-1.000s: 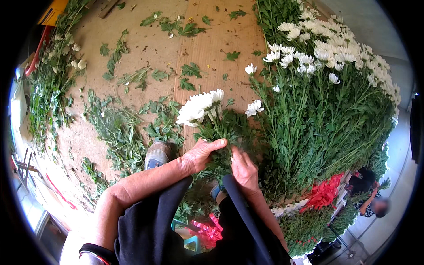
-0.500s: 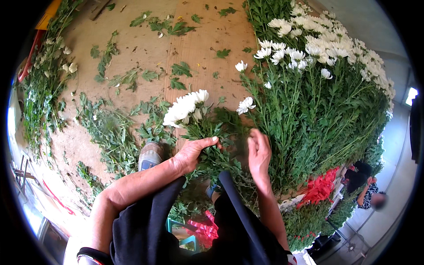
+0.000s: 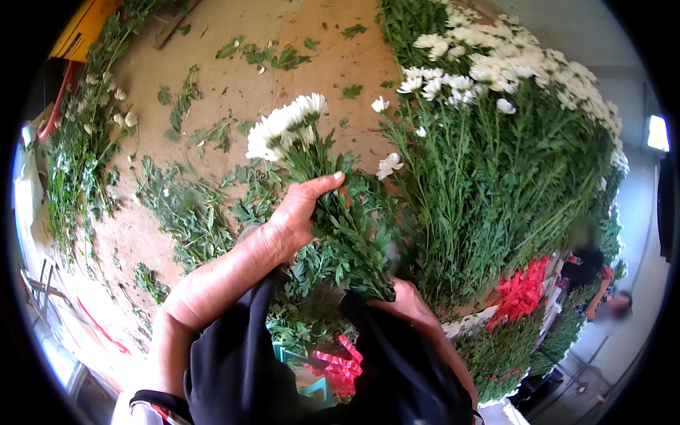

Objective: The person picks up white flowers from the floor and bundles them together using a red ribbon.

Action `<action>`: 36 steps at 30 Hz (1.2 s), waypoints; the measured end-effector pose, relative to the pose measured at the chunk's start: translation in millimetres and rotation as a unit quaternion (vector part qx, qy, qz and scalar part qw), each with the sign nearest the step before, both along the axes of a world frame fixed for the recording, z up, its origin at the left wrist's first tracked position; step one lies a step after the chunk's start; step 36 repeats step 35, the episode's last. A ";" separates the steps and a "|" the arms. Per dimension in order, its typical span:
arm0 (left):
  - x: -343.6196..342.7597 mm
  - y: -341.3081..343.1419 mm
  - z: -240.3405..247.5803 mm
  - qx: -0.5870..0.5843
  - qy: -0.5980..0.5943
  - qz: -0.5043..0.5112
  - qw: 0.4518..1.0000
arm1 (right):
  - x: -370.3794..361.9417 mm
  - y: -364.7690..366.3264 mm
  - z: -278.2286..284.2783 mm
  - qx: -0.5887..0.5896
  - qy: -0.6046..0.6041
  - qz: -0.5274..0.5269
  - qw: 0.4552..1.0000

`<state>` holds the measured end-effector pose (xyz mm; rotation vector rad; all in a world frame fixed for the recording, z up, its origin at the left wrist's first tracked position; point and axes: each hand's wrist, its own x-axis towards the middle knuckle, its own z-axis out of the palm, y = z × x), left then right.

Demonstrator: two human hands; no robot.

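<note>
A bunch of white chrysanthemums (image 3: 287,127) slants across the middle, with its blooms up and to the left and its leafy stems running down to the right. My left hand (image 3: 299,207) is closed round the stems below the blooms, thumb stretched across them. Lower down, my right hand (image 3: 411,304) is closed at the stem ends, near my dark-clothed knee. Its fingers are partly hidden by leaves. A single white bloom (image 3: 389,166) lies just right of the bunch, at the edge of the large heap of cut chrysanthemums (image 3: 489,170).
Loose leaves and stripped greenery (image 3: 188,205) litter the brown board (image 3: 333,64). More stems (image 3: 78,170) lie along the left. Red ribbon (image 3: 340,365) sits by a teal plastic object (image 3: 315,391) between my legs. Another red ribbon bundle (image 3: 520,290) and a person (image 3: 591,276) are at right.
My left hand has raised the bunch slightly up and to the left. My right hand has dropped from beside the bunch to its stem ends and closed there.
</note>
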<state>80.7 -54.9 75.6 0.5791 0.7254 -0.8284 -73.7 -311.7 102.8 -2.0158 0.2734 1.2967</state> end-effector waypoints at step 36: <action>-190.3 -2.1 309.6 -0.397 -0.410 -0.058 0.819 | -85.7 130.2 358.3 0.402 -0.509 -0.102 0.754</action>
